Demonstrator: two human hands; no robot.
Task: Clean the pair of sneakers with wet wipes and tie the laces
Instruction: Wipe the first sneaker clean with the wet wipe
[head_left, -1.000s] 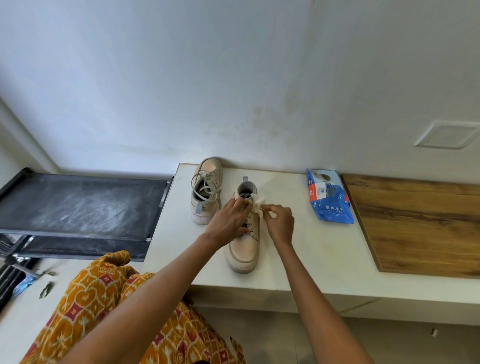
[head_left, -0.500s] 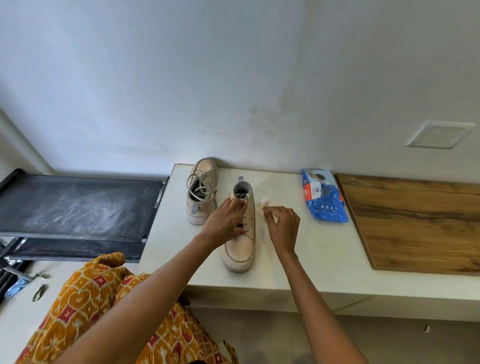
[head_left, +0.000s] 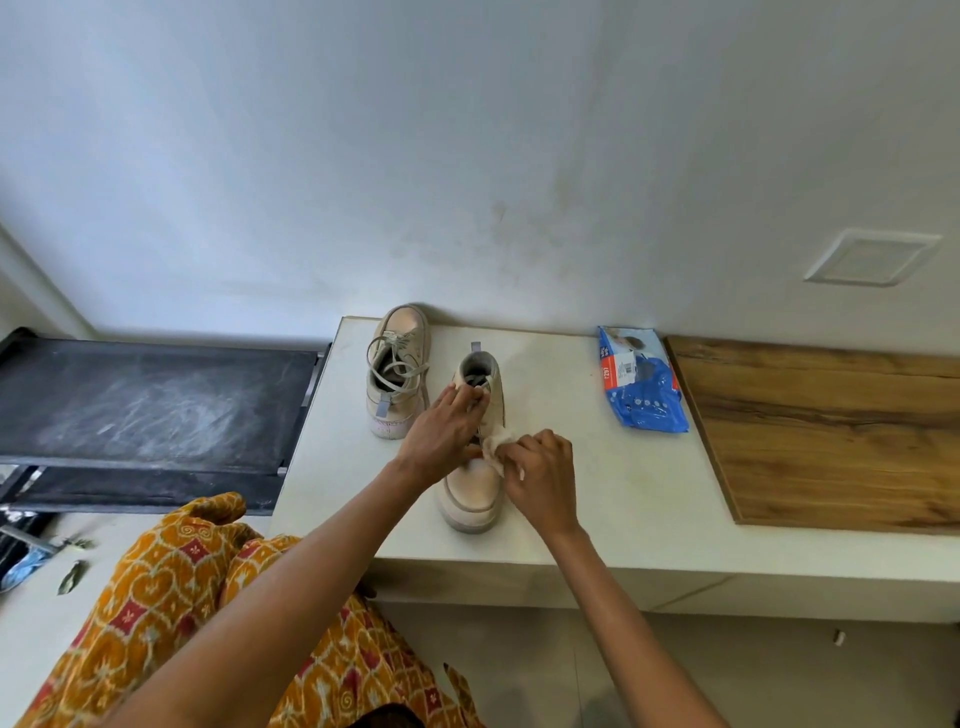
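Observation:
Two beige sneakers stand on a white counter (head_left: 597, 483). The near sneaker (head_left: 475, 488) points its toe at me. My left hand (head_left: 441, 434) grips its upper by the laces and collar, steadying it. My right hand (head_left: 540, 475) holds a crumpled white wet wipe (head_left: 494, 447) against the sneaker's right side, around the middle. The far sneaker (head_left: 397, 371) sits behind and to the left, near the wall, with its laces loose in loops.
A blue pack of wet wipes (head_left: 641, 387) lies on the counter to the right. A wooden board (head_left: 836, 436) covers the counter's right end. A dark dusty shelf (head_left: 150, 405) stands to the left. My patterned orange garment (head_left: 208, 613) is below.
My right hand has drawn the wipe down the sneaker's right side, from near the collar toward the middle. My left hand keeps its hold on the upper.

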